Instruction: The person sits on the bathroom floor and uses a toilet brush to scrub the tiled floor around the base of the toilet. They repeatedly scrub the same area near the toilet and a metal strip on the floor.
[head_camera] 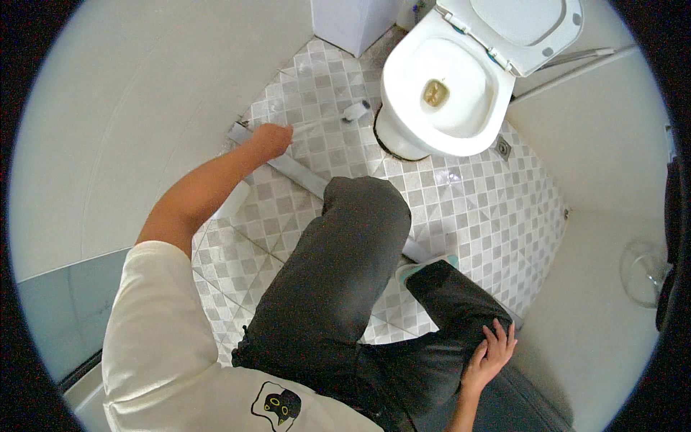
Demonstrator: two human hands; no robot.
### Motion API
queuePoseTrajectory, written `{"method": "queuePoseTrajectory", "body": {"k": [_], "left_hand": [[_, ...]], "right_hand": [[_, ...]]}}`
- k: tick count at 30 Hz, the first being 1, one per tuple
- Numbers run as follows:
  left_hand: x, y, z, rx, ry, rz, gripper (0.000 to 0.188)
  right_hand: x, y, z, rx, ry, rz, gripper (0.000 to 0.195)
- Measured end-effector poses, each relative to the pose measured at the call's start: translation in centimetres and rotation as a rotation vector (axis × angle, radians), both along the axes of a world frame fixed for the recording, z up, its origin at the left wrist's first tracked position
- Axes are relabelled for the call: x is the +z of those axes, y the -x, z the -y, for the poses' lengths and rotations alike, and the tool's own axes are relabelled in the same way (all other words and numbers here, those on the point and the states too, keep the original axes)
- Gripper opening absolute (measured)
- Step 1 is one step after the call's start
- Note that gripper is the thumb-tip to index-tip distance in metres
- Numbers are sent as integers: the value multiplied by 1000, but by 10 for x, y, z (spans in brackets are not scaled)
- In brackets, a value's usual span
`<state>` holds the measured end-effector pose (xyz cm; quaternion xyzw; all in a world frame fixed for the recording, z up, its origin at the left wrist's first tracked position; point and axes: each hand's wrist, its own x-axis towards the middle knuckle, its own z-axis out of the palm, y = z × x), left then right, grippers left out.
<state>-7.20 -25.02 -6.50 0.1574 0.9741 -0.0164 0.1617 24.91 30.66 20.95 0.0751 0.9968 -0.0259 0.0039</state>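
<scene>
My left hand point(272, 141) is closed around the thin pale handle of a brush, over the grey-and-white tiled floor. The white brush head point(356, 112) with dark bristles lies low near the toilet's base. To its right stands a white toilet bowl point(397, 92) with the seat and lid raised; yellowish-brown water shows in the bottom. My right hand point(490, 351) rests on my dark trouser leg near the knee, fingers spread, holding nothing. A pale object point(233, 201), partly hidden by my left forearm, stands beside the wall; its kind is unclear.
A raised grey threshold point(302, 177) crosses the tiles under my legs. A square metal floor drain point(503, 147) lies right of the toilet. A white box-like fixture point(345, 27) stands at the top beside the wall. A pale green slipper point(405, 274) shows on my foot.
</scene>
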Motion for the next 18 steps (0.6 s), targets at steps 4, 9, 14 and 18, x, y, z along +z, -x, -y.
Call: {"method": "queuePoseTrajectory", "body": {"k": [4, 9, 14, 18], "left_hand": [[-38, -9, 38, 205, 24, -43, 22], [-83, -66, 55, 244, -63, -127, 20], [-45, -95, -12, 267, -141, 12, 22], [-56, -84, 14, 375, -7, -78, 21]], "right_hand": [[-2, -8, -3, -2, -11, -32, 30], [-8, -4, 0, 48, 44, -66, 27], [-5, -28, -6, -11, 6, -116, 25], [-6, -35, -8, 5, 49, -148, 24]]}}
